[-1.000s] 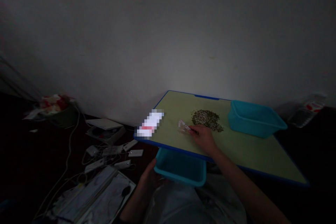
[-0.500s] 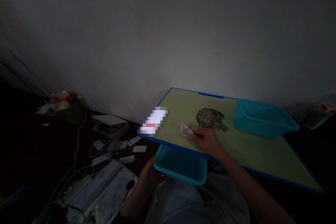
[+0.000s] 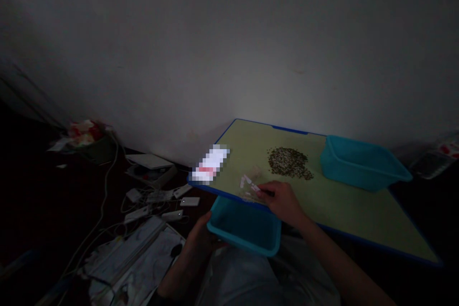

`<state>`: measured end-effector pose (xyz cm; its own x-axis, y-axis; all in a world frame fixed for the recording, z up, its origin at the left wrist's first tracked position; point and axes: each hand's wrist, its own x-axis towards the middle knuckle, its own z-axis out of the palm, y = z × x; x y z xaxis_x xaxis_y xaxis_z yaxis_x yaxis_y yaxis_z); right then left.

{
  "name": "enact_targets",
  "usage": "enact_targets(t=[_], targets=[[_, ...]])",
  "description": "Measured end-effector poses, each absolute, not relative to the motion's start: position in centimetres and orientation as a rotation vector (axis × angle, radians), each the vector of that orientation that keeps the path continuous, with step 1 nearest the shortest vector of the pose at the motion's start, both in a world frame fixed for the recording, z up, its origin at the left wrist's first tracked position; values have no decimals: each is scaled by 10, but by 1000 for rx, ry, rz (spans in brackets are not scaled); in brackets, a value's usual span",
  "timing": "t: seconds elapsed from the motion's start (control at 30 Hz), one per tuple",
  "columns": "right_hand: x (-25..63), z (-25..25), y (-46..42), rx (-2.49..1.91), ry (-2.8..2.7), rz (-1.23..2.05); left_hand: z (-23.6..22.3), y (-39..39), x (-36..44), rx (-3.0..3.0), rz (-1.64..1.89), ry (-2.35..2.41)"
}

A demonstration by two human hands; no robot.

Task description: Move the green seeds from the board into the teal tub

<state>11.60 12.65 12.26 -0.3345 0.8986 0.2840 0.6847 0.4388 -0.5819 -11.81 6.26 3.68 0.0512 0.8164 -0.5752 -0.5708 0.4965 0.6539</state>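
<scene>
My left hand [image 3: 201, 234] grips the left rim of a turquoise plastic basin [image 3: 274, 245], which sits just under the table's front edge above my lap. My right hand [image 3: 281, 201] is over the yellow-green tabletop [image 3: 358, 215], its fingers pinched on a thin, see-through plastic piece with whitish-pink markings [image 3: 247, 182]. That piece lies low against the surface near the front edge; its exact kind is too dim to tell. Beyond my right hand, a heap of small brown and pale grains [image 3: 289, 161] is spread on the table.
A second, larger turquoise basin [image 3: 358, 165] stands at the table's right. A blurred-out bright phone-like slab [image 3: 210, 165] lies at the left corner. On the floor at left are white adapters with cables [image 3: 190, 202], papers [image 3: 136, 253] and a filled bin [image 3: 96, 148]. A wall [image 3: 229, 48] backs the table.
My right hand has drawn the clear plastic piece a little toward me and left, closer to the front edge. My left hand and the basin have shifted only slightly.
</scene>
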Motion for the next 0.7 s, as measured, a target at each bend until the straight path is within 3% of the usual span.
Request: enact_targets(t=[0.23, 0.47, 0.7], targets=[[118, 125, 120, -1339, -2011, 521, 42, 61, -122, 302, 1032, 1047], [130, 140, 162, -1774, -1835, 48, 44, 63, -120, 283, 1024, 1074], [114, 136, 184, -1951, -1894, -53, 48, 61, -117, 290, 1066, 1093]])
